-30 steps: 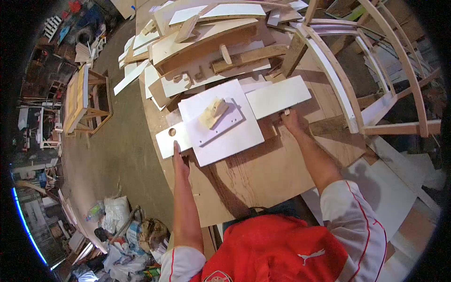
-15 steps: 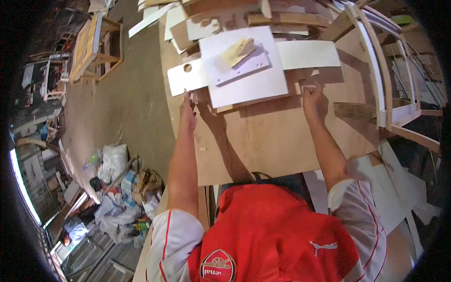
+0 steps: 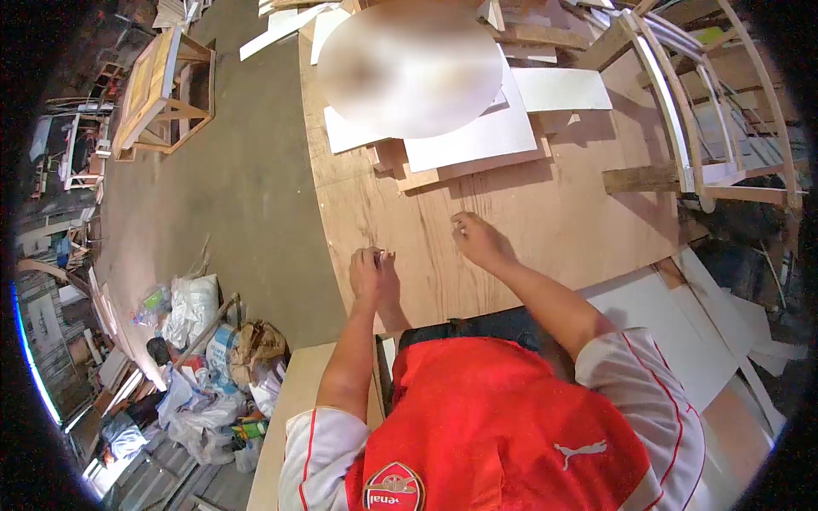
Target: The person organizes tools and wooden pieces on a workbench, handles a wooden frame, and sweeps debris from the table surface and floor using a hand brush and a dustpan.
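Two hands are in view, both on the near side of the square white panel (image 3: 507,136): the left hand (image 3: 368,271) off its lower left corner, the right hand (image 3: 479,240) closer, just below its near edge. Both sets of fingers are curled; whether either grip pinches something small, or touches the worktop (image 3: 588,230), I cannot tell.

The one square panel lies on the worktop beyond the hands, over a brown board (image 3: 426,179) showing along its near edge, with part hidden by an oval blur. Two white pieces flank the panel: a left piece (image 3: 349,134) and a right piece (image 3: 567,89). Farther right of the panel stands one wooden frame (image 3: 677,102).

Well to the panel's lower left, on the floor (image 3: 247,162), are at least three bags: a white sack (image 3: 192,311), a brown bag (image 3: 257,345) and a pale plastic bag (image 3: 196,417); their contents cannot be made out.

Bare plywood separates panel from hands. Left of the panel, the worktop's edge borders open floor.
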The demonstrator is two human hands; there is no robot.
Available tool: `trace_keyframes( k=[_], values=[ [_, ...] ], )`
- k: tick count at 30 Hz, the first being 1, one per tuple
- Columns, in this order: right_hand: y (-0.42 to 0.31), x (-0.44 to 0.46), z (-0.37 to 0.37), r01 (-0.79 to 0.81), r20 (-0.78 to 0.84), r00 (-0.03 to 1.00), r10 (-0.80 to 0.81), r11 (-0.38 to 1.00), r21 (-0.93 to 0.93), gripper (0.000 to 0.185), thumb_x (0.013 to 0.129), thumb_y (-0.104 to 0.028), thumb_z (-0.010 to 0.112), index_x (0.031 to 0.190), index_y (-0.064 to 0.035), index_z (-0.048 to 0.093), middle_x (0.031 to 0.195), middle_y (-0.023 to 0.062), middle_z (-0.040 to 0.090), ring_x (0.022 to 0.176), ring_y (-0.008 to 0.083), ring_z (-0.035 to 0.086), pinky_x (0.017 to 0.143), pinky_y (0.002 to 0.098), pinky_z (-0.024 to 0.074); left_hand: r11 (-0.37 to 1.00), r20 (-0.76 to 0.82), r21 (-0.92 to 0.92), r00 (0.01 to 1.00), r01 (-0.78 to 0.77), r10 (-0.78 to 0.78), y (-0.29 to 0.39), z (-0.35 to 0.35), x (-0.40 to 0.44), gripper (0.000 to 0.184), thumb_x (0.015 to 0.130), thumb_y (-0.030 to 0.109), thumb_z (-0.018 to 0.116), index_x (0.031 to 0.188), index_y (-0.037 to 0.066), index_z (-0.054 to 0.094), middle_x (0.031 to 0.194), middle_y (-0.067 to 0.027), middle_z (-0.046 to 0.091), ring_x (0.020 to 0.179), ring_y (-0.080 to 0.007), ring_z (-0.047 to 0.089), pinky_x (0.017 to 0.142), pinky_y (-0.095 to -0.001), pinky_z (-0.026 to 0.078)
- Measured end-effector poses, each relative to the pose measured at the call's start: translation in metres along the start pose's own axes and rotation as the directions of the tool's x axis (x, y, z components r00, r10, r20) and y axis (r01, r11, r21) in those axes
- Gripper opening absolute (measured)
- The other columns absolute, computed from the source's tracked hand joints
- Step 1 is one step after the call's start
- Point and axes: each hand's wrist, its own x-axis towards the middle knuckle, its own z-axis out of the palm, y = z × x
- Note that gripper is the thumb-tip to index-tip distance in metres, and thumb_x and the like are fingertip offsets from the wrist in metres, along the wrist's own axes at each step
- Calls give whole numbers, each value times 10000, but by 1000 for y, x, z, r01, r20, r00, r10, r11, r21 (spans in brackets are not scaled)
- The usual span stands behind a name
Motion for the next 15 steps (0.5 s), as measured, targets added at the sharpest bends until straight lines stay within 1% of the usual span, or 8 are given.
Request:
trace_keyframes(
  k=[2,3,5,8,10,12,14,15],
  values=[
    [-1,18,21,264,60,965,-257,950,-166,352,941,-163,539,1274,-57,582,1259,194,611,988,353,676,904,443,535,999,-94,-46,995,8,-13,6,4,11,230,965,240,621,1064,32,610,963,-164,606,916,-331,595,792,-434,496],
    [-4,28,31,390,108,921,-374,888,-243,369,942,-141,527,1299,-62,577,1290,202,594,991,362,674,926,450,534,979,-95,-188,991,74,-93,9,9,17,245,978,250,607,1063,20,602,960,-165,609,911,-319,598,793,-427,494],
    [-28,46,50,364,109,931,-349,864,-347,412,931,-89,513,1338,-30,549,1298,203,588,1004,363,675,903,447,558,872,-58,-451,968,191,-242,15,20,28,281,1005,272,578,1060,-3,586,953,-168,613,901,-296,604,794,-414,490],
    [-67,68,65,349,135,934,-332,756,-553,454,916,-43,508,1362,43,510,1276,211,594,1026,363,674,828,424,595,516,201,-654,785,553,-586,65,-11,45,280,1026,260,548,1053,-18,570,937,-156,614,884,-251,601,810,-389,478],
    [-54,102,102,342,146,932,-331,680,-649,402,905,-40,515,1267,134,523,1218,229,604,1036,355,679,705,385,618,509,149,-719,821,473,-552,45,17,40,279,1032,263,546,1051,-15,562,915,-134,610,866,-223,588,807,-377,473],
    [-63,94,81,328,201,945,-260,777,-537,337,898,-47,529,1193,113,556,1202,225,610,1032,350,678,739,385,614,525,155,-696,816,490,-556,30,33,28,273,1043,261,532,1059,-10,558,917,-117,609,860,-204,577,802,-363,469],
    [-40,89,87,424,148,899,-412,734,-530,220,889,-54,539,1059,75,590,1163,201,622,1021,332,674,801,382,602,567,217,-582,783,583,-582,28,42,22,263,1057,254,506,1079,-2,559,944,-107,611,868,-195,568,792,-346,468],
    [-40,81,80,388,136,918,-373,772,-504,214,892,-49,531,1066,54,598,1145,193,621,1037,332,662,835,390,592,477,259,-657,769,584,-584,36,41,22,268,1062,259,493,1085,0,559,963,-101,610,876,-193,567,797,-341,468]
  ],
)
